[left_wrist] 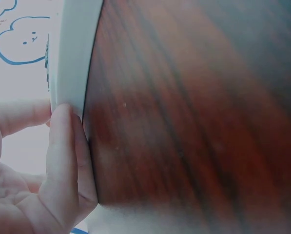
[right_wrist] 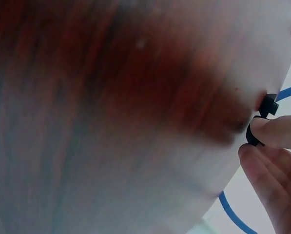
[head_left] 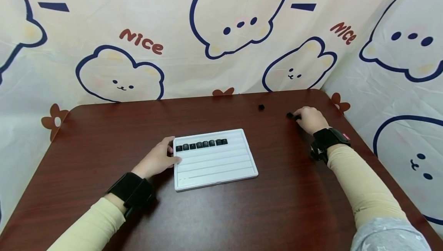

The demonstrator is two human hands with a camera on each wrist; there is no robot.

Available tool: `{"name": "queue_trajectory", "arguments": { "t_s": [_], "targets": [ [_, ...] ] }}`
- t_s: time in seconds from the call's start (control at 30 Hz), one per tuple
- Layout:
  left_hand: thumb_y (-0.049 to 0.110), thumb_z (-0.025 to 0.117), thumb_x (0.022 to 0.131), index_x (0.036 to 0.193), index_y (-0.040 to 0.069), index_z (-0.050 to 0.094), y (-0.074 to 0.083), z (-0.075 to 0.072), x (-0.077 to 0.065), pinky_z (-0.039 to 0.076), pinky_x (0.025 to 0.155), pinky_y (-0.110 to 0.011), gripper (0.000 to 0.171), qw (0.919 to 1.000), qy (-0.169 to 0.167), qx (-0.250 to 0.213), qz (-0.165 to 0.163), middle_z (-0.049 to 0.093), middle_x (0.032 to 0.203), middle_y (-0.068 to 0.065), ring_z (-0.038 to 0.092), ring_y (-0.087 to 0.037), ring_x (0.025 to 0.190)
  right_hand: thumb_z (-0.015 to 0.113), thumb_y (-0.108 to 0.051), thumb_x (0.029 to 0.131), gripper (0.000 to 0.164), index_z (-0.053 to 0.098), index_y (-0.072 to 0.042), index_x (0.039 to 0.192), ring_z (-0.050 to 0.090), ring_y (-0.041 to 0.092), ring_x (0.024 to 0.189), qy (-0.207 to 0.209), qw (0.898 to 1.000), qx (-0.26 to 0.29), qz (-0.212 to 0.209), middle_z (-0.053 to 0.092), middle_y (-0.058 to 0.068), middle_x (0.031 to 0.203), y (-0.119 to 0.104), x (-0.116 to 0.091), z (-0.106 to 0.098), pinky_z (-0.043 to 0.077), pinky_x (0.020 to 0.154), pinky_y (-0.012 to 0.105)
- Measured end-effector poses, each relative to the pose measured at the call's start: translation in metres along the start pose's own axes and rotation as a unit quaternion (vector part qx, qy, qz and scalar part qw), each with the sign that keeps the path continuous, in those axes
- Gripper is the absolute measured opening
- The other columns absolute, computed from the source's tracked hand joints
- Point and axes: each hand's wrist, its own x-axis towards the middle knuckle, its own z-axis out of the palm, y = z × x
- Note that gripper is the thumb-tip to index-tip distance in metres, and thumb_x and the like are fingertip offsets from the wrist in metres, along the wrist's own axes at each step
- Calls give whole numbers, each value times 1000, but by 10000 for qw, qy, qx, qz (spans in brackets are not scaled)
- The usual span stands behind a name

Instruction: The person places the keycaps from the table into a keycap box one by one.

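Note:
A white ridged tray (head_left: 218, 162) lies on the table, with a row of several black keycaps (head_left: 199, 145) along its upper ridge. My left hand (head_left: 156, 160) grips the tray's left edge, thumb over the top face; the left wrist view shows fingers against the side wall (left_wrist: 77, 58). Over at the far right, my right hand (head_left: 312, 120) pinches a black keycap (right_wrist: 253, 134) between thumb and fingertips. Right beside it sits another black keycap (head_left: 289, 115). A further loose keycap (head_left: 261, 107) lies to the left, close to the table's back edge.
The dark brown wooden table (head_left: 221, 220) has rounded back corners. A white printed curtain (head_left: 180, 74) hangs behind it and along the right side, close to the right hand.

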Motion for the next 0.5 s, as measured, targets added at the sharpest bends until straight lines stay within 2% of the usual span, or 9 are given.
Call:
{"name": "queue_trajectory", "arguments": {
  "t_s": [0.27, 0.5],
  "targets": [
    [3, 71, 94, 155, -6, 27, 1, -1, 0, 57, 74, -32, 76, 10000, 11, 24, 40, 50, 114, -21, 61, -22, 84, 63, 2, 97, 26, 67, 9, 122, 55, 50, 116, 118, 9998, 124, -43, 58, 34, 126, 2, -5, 0, 46, 95, 63],
    [3, 72, 95, 157, -4, 26, -2, 0, 3, 57, 73, -31, 77, 10000, -2, -6, -63, 50, 115, -21, 60, -23, 84, 63, 3, 97, 27, 66, 10, 123, 58, 45, 111, 269, 9988, 389, -82, 60, 33, 123, -5, -8, 1, 48, 93, 60]
  ]
}}
